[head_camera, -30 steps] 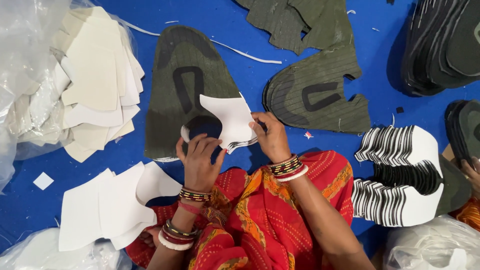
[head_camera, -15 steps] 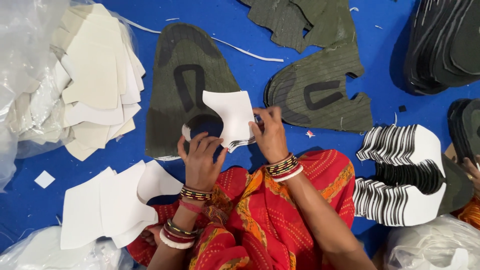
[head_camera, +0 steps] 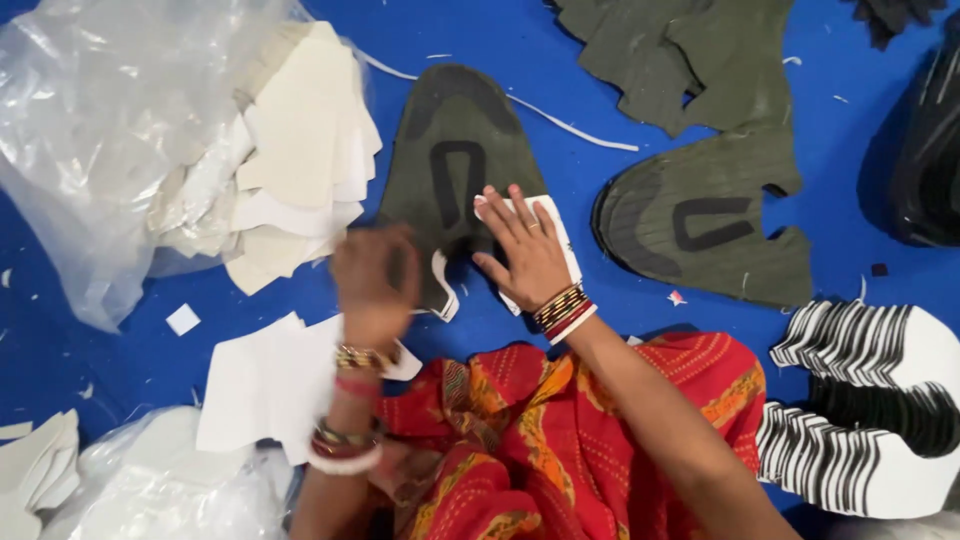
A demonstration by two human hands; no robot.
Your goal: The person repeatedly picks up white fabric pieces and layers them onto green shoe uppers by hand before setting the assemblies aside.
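My right hand [head_camera: 525,245] lies flat, fingers spread, pressing a white cut piece [head_camera: 556,228] onto the lower right of a dark olive shoe-upper piece [head_camera: 455,150] on the blue surface. My left hand [head_camera: 375,285], blurred by motion, hovers over the lower left of that olive piece, beside a white edge [head_camera: 443,290] that sticks out below it. Whether the left hand grips anything is unclear. Both wrists wear bangles.
A stack of white cut pieces [head_camera: 300,160] lies left beside a clear plastic bag [head_camera: 110,140]. More white pieces [head_camera: 265,380] sit near my lap. A second olive upper [head_camera: 700,225] lies right, striped black-and-white pieces [head_camera: 870,410] at lower right, black soles [head_camera: 925,160] far right.
The white piece, held up in both hands before, now lies on the olive upper under my flat right hand. My left hand has let go and moved left.
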